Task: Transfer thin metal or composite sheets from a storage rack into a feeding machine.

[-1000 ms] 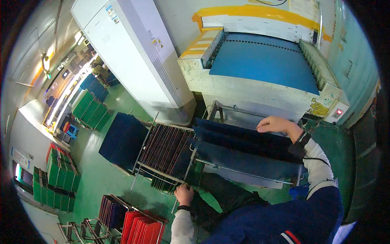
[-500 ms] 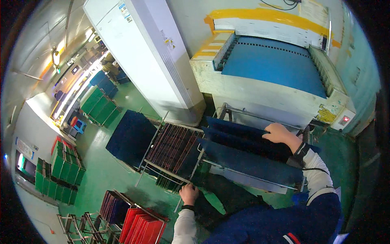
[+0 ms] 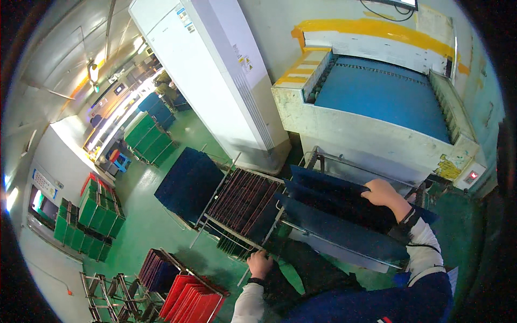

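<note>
My right hand (image 3: 381, 196) is closed on the upper edge of a dark blue panel (image 3: 323, 182), one of several standing on edge in a metal rack in front of me. Nearer to me in that rack leans another dark blue panel (image 3: 344, 230). My left hand (image 3: 259, 265) is closed at the near corner of a metal-framed rack (image 3: 231, 229) that holds several thin upright boards; part of its fingers is hidden. Large dark blue panels (image 3: 188, 185) lean on that rack's left side.
Beyond the racks stands a conveyor machine (image 3: 301, 116) with a blue sheet (image 3: 382, 99) on it. A tall white cabinet (image 3: 215, 81) rises beside it. Red panels (image 3: 188, 301) stand in a rack at lower left. Green panel stacks (image 3: 102, 215) stand farther left.
The whole scene has shifted a little right and down in view. Both hands keep their places on the panel and the rack.
</note>
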`<state>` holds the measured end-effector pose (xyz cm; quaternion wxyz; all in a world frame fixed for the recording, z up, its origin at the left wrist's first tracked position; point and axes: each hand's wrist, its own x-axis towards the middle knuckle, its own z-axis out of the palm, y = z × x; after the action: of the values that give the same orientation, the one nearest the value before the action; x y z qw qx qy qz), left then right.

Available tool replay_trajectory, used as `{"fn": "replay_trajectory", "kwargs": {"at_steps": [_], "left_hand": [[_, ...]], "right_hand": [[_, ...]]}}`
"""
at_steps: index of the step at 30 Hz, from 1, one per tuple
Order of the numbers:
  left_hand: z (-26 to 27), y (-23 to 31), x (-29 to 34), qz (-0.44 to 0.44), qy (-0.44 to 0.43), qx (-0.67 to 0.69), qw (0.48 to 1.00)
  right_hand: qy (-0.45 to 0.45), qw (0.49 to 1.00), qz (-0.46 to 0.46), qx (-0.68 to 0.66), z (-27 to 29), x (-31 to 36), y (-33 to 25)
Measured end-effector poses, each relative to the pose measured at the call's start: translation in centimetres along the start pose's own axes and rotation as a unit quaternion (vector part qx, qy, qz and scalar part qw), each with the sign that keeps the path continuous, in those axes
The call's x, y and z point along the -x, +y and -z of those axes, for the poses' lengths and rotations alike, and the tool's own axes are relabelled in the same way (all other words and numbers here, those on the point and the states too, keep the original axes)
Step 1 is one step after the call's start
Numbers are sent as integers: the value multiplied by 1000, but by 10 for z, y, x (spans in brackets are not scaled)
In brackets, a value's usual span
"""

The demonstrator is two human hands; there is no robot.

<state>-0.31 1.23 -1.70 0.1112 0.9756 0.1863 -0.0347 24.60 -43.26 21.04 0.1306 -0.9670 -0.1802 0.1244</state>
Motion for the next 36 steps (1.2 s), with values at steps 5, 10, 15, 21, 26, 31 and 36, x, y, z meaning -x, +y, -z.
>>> {"fn": "replay_trajectory", "kwargs": {"at_steps": [5, 10, 15, 21, 26, 31, 36], "left_hand": [[4, 3, -1, 15, -33, -5, 999], [3, 1, 3, -6, 26, 17, 1000], [0, 5, 5, -11, 56, 21, 998], [12, 13, 6, -7, 35, 8, 999], [6, 6, 8, -10, 50, 6, 999], [1, 2, 2, -15, 45, 6, 999], [13, 2, -4, 14, -53, -7, 998]], "right_hand": [[10, 1000, 4, 8, 0, 1, -1], [3, 1000, 3, -8, 2, 0, 0], [11, 1000, 5, -9, 4, 4, -1], [4, 1000, 0, 2, 5, 6, 0], [7, 1000, 10, -4, 2, 3, -1], [26, 999, 32, 2, 5, 6, -1], [43, 997, 61, -16, -7, -2, 8]]}}
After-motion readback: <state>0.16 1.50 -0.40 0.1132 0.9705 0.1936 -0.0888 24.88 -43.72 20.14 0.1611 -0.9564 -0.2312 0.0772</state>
